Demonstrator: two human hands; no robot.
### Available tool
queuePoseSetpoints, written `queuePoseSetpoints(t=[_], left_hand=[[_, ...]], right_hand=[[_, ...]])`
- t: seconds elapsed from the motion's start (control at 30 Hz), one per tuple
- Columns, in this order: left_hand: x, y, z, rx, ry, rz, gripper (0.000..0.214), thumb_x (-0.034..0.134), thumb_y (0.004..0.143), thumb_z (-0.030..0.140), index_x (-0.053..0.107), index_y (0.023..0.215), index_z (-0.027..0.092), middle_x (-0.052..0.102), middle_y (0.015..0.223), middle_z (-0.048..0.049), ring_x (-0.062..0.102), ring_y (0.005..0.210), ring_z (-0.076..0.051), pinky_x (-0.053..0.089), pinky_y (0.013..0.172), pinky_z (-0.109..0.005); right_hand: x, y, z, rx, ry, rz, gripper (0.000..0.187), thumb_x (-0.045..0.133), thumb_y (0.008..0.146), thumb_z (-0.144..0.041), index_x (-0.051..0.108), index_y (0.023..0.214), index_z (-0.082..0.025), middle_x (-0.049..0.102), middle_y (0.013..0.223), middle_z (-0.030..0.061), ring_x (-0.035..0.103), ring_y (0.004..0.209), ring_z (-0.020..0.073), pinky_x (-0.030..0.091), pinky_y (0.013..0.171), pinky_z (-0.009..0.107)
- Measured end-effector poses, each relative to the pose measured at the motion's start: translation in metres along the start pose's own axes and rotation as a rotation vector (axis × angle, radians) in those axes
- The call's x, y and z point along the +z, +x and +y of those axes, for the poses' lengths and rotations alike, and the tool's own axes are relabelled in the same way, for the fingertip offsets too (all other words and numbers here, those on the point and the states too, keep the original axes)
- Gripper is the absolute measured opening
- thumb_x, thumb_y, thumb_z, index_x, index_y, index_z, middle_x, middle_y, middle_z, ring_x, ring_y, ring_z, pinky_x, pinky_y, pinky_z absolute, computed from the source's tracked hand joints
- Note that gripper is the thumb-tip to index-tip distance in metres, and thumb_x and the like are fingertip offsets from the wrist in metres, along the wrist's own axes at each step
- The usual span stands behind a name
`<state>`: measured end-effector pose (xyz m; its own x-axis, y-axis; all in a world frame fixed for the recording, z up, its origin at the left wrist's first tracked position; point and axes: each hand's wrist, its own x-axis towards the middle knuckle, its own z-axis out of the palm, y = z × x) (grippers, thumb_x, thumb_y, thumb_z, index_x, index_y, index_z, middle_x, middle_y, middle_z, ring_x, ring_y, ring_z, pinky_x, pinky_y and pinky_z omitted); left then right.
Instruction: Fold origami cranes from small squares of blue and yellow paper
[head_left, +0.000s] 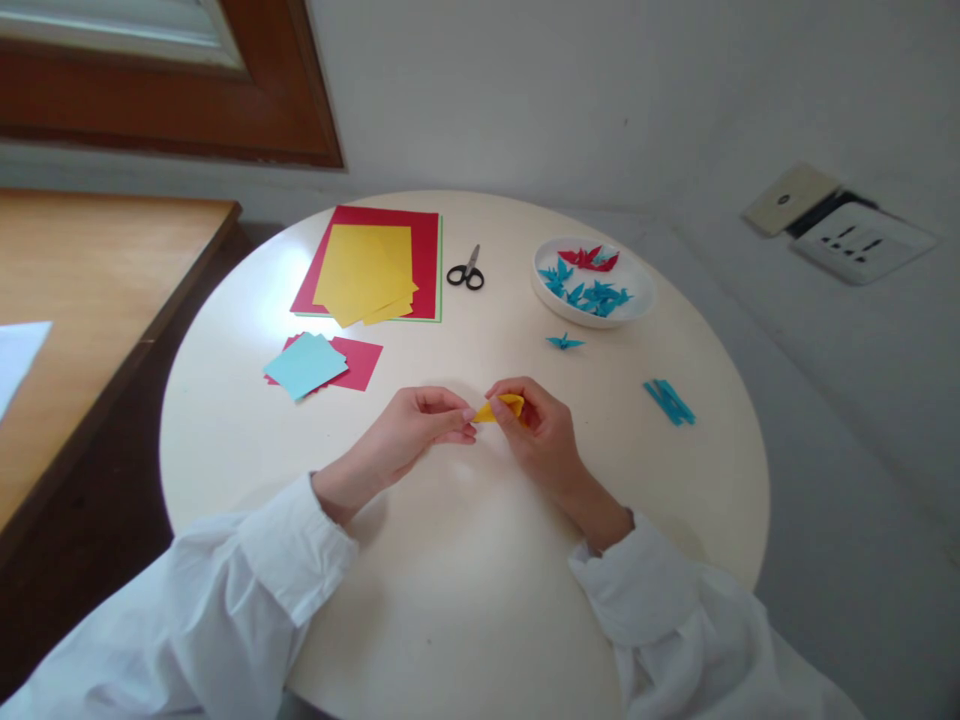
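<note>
Between both hands is a small piece of folded yellow paper (507,407), held just above the middle of the round table. My left hand (426,425) pinches its pointed left end between thumb and fingers. Around the wider right part, my right hand (541,430) is closed, its thumb pressed on the near face and partly hiding the paper. Beyond my right hand lies a single blue paper crane (565,342). A white dish (637,306) farther back holds several blue cranes (600,298) and red folded paper (590,260).
Black-handled scissors (466,274) lie at the back. Left of them are yellow sheets (367,270) on larger red sheets (427,270). Light blue squares (306,366) overlap red ones (365,365) nearer me. Blue strips (669,402) lie at the right. A wooden table (97,290) stands left.
</note>
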<state>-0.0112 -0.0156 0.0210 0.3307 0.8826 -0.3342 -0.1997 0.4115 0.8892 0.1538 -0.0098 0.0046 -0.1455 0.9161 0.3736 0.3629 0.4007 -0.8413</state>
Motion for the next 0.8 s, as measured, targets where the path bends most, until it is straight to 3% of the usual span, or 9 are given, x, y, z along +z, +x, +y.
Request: queuePoseSetpoints(t=[0.5, 0.8], left_hand=[[-0.0004, 0.0012, -0.0013, -0.006, 0.103, 0.057, 0.002, 0.065, 0.061, 0.011, 0.066, 0.062, 0.012, 0.064, 0.066, -0.0018, 0.060, 0.067, -0.011, 0.047, 0.072, -0.026], [-0.0022, 0.0008, -0.0001, -0.088, -0.141, -0.054, 0.014, 0.072, 0.069, 0.023, 0.063, 0.072, 0.013, 0.066, 0.067, -0.0026, 0.063, 0.066, -0.011, 0.051, 0.073, -0.027]], right_hand=[[0.0002, -0.0014, -0.0013, -0.017, -0.018, -0.032, 0.007, 0.052, 0.081, -0.024, 0.056, 0.078, -0.019, 0.060, 0.072, 0.0013, 0.052, 0.059, 0.0115, 0.041, 0.053, 0.024], [-0.0018, -0.0013, 0.0012, -0.018, 0.048, 0.010, 0.008, 0.052, 0.083, -0.025, 0.057, 0.079, -0.021, 0.061, 0.073, 0.0011, 0.057, 0.068, 0.0139, 0.043, 0.057, 0.026]])
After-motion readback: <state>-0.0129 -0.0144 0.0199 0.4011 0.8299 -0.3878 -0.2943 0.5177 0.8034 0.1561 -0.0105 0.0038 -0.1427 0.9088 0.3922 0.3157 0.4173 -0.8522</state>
